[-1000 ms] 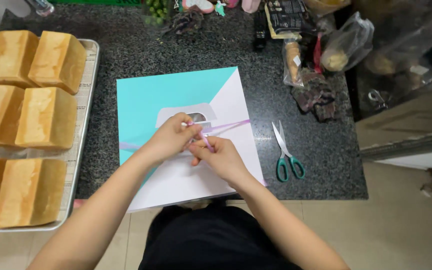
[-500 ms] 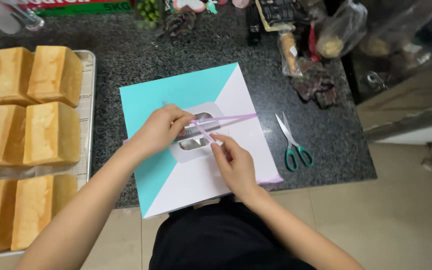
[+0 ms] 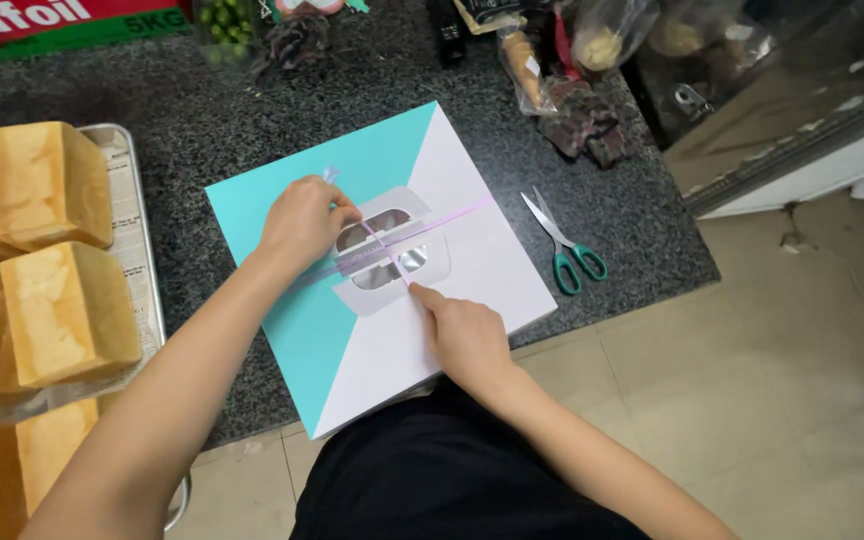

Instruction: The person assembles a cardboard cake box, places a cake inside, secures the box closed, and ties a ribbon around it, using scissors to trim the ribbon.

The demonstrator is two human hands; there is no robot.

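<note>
Nearest me, bottom centre of the frame, my right hand (image 3: 467,335) rests on the white half of the flat box (image 3: 472,260), fingers curled, index tip pressing the thin purple ribbon (image 3: 452,217) down just below the window cutout (image 3: 384,247); whether it also pinches the ribbon I can't tell. Just above, centre-left, my left hand (image 3: 302,222) sits on the teal half w/ fingers closed on a ribbon end, a bit poking out above the knuckles. Ribbon runs across the lid & crosses over the window. Looks like the tying step: ribbon crossed, knot not yet made. Next move prob. needs tension kept on the crossing while one end goes under the other. Box lies mid-frame on the dark speckled counter (image 3: 202,130), its near corner hanging over the edge. Scissors (image 3: 564,245) lie right of the box, apart. Bread loaves (image 3: 67,310) on a tray (image 3: 142,250) at left, cut off by the frame. Upper right: bags (image 3: 592,40), contents hard to make out.
</note>
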